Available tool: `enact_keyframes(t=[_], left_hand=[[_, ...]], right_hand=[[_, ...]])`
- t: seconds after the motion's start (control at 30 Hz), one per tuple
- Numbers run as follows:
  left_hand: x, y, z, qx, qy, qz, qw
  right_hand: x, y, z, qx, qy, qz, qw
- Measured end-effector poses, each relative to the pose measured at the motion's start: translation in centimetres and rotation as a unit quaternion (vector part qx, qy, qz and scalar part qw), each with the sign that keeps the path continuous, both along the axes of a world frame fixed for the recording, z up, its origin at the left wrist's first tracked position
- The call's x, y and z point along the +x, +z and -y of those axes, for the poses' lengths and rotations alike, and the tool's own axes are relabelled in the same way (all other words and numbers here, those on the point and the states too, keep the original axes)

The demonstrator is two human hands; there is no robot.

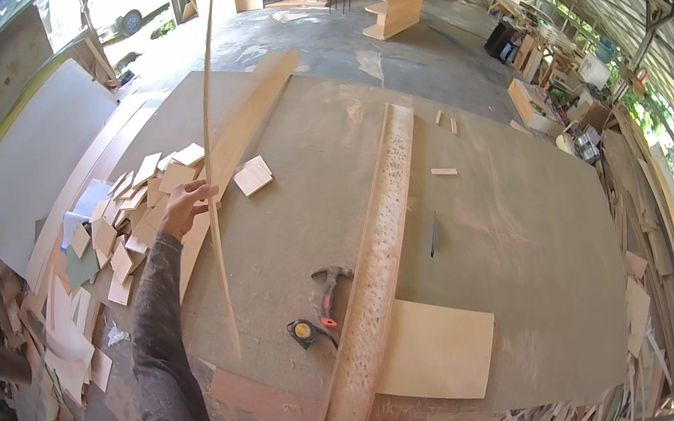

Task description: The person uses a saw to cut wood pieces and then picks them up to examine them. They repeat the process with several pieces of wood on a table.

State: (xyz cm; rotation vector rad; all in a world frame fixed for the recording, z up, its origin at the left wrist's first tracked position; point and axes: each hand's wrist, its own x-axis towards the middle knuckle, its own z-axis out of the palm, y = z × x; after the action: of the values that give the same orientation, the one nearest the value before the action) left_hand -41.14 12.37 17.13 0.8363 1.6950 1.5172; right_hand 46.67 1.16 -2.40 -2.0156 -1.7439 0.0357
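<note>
My left hand [182,211], at the end of a dark sleeved arm, pinches a long thin wooden strip [225,288] near its middle. The strip stands nearly lengthwise in the view, its far end above the table's far edge. Below my hand a wide wooden plank [242,129] lies slanting across the worktable [531,286]. Small square wood pieces [147,191] are heaped just left of my hand, and a few squares [253,175] lie to its right. My right hand does not show.
A long speckled board [377,213] crosses the table, with a claw hammer [329,294] and tape measure [303,332] left of it. Right of it are a pale plywood sheet [440,347], a thin dark blade [434,235] standing from the tabletop, and small wood blocks [444,171].
</note>
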Motion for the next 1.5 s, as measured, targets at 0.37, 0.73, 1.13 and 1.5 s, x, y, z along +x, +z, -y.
enact_keyframes(t=[0.37, 0.73, 1.13, 1.5], left_hand=[[24.0, 3.3, -6.6, 0.275, -0.009, 0.202, 0.940], [49.5, 0.5, -6.2, 0.179, 0.039, 0.334, 0.925], [48.1, -4.0, -4.7, 0.216, -0.136, 0.412, 0.875], [57.4, -3.5, -5.4, 0.073, 0.003, 0.278, 0.958]], right_hand=[[-18.6, 21.5, -15.3, 0.030, 0.357, -0.332, 0.873], [-16.2, 19.4, -17.0, 0.165, 0.271, -0.117, 0.941], [5.4, 8.8, -17.5, 0.014, 0.181, -0.276, 0.944], [0.5, 14.9, -21.3, -0.120, 0.347, -0.147, 0.918]])
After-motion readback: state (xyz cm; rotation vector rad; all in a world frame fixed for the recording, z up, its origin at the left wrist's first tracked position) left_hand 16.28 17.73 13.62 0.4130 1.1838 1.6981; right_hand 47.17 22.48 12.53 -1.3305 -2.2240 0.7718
